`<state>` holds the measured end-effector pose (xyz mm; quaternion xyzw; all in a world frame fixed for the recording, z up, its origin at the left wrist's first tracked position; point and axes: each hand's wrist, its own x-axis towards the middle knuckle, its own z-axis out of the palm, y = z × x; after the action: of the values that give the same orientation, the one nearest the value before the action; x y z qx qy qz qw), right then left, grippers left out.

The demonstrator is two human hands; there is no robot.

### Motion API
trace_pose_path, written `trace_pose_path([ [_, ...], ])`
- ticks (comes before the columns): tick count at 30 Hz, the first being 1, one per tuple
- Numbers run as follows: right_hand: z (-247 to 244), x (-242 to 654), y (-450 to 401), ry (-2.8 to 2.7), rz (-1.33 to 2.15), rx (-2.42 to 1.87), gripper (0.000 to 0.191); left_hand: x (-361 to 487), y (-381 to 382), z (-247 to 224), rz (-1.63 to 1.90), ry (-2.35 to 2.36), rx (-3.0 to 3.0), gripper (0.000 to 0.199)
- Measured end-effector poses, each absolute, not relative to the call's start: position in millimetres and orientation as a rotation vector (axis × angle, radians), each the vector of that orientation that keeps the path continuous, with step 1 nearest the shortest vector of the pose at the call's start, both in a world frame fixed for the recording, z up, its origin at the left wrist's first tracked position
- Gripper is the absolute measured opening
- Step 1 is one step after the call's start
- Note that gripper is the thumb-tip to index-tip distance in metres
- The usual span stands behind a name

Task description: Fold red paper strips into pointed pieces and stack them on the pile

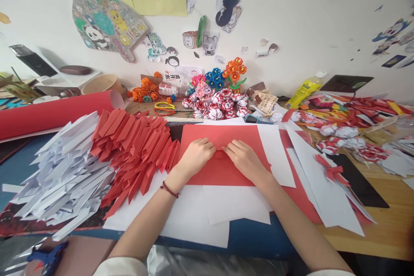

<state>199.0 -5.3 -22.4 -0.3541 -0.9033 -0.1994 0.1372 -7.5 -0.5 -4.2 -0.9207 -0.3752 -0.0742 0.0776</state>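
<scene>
Both hands meet over a red paper sheet [207,177] in the middle of the desk. My left hand [199,154] is closed, its fingers pinching one end of a small folded red paper strip [220,154]. At the strip's other end, the fingers of my right hand [243,156] pinch it too. Red on red makes the strip's outline hard to make out. White sheets [197,215] lie under the red one and stick out towards me. To the left are a heap of folded red paper strips [139,146] and a heap of white paper strips [69,177].
Red-and-white paper flowers [216,105] stand along the wall, near yellow-handled scissors [164,108]. A red paper roll [61,110] lies at the left. On the right are a yellow bottle [304,90], a red paper bow shape [331,168] and a black flat panel [364,181].
</scene>
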Motion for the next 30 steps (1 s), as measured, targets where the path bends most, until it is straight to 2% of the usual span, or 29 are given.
trace_pose_path([
  [17, -20.3, 192.9, -10.5, -2.707, -0.745, -0.943, 0.026, -8.2, 0.2, -8.1, -0.209, -1.038, -2.726, 0.02],
  [25, -19.1, 194.2, -13.2, -2.724, -0.479, -1.082, 0.032, -9.0, -3.9, -1.1, -0.145, -1.069, -2.737, 0.019],
  [30, -21.8, 200.6, -14.2, -2.659, -0.259, -1.172, 0.043, -11.8, -11.3, -0.4, -0.229, -1.172, -2.75, 0.022],
])
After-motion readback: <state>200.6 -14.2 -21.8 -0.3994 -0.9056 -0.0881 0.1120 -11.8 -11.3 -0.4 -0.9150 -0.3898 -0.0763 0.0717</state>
